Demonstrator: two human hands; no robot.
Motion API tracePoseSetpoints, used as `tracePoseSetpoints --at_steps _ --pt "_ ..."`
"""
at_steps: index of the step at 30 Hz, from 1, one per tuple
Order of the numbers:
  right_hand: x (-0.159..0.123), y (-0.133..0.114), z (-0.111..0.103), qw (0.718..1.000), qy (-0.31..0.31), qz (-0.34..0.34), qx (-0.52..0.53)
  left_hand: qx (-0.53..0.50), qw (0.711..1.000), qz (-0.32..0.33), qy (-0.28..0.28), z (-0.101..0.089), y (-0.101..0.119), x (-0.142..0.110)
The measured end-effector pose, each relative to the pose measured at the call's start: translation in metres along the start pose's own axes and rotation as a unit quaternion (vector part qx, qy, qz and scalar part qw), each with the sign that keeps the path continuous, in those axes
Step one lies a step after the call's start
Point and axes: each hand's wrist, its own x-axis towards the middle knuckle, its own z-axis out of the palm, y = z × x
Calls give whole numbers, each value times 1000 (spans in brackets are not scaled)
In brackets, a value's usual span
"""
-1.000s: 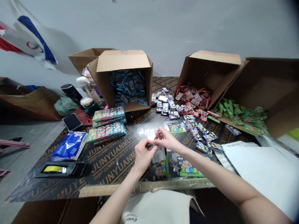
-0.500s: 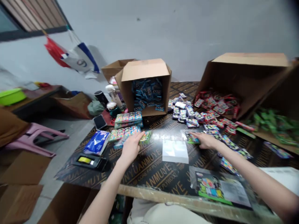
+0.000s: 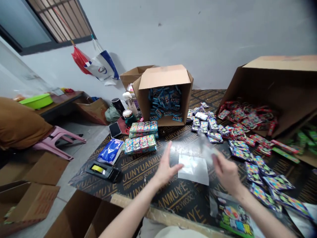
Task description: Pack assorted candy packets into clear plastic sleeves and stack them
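Observation:
My left hand (image 3: 166,168) is above the black board, fingers spread, with nothing in it. Its thumb reaches the left edge of a white sheet or thin stack (image 3: 194,175) lying flat. To the right of that, my right hand (image 3: 228,172) is closed on a clear plastic piece (image 3: 206,150), blurred by motion; its exact kind is hard to make out. Left of my left hand lie two stacks of colourful small packets, a near one (image 3: 140,144) and one behind it (image 3: 143,128). Below my right hand lies a printed plastic bag (image 3: 234,213), partly covered by the forearm.
A carton of blue packets (image 3: 188,99) stands at the back. A larger carton (image 3: 250,79) with red packets is at right, with loose purple packets (image 3: 262,165) before it. A tape dispenser (image 3: 111,174), a blue pack (image 3: 110,150) and a phone (image 3: 115,130) lie at left.
My left hand has left the packets at the left stack and moved right, opening. My right hand has let go of a packet and come nearer, now with clear plastic. The view has turned left.

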Motion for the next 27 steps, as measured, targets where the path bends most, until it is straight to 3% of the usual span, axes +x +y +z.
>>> tracePoseSetpoints --at_steps 2,3,5,8,10,12,15,20,22,23,25,26,27 --pt "-14 -52 6 996 -46 -8 81 -110 993 20 -25 22 16 -9" --pt "-19 -70 7 992 -56 0 114 -133 991 25 -15 25 18 -9" --pt "-26 -86 2 983 -55 53 168 -87 995 22 41 8 6 -3" --pt "-29 -73 -12 951 -24 178 250 179 980 -17 88 -60 -37 14" --pt "-30 -57 -19 918 -31 247 308 342 934 -85 58 -110 -68 22" --pt "-31 -47 -21 889 -54 289 352 418 899 -133 8 -146 -91 25" --pt "-34 -45 -15 871 -83 300 380 437 886 -154 -12 -166 -104 25" --pt "-36 -48 -11 883 -87 277 369 422 894 -152 0 -160 -91 7" --pt "-36 -43 -13 879 -78 291 370 385 909 -157 22 -153 -85 -11" --pt "-36 -40 -13 874 -73 302 374 326 927 -176 59 -148 -82 -21" --pt "-36 -33 -13 859 -61 325 390 77 947 -241 199 -136 -80 -37" --pt "-35 -31 -12 850 -55 334 404 -76 920 -271 271 -129 -80 -41" --pt "-35 -29 -11 841 -49 339 419 -206 875 -291 327 -121 -81 -43"
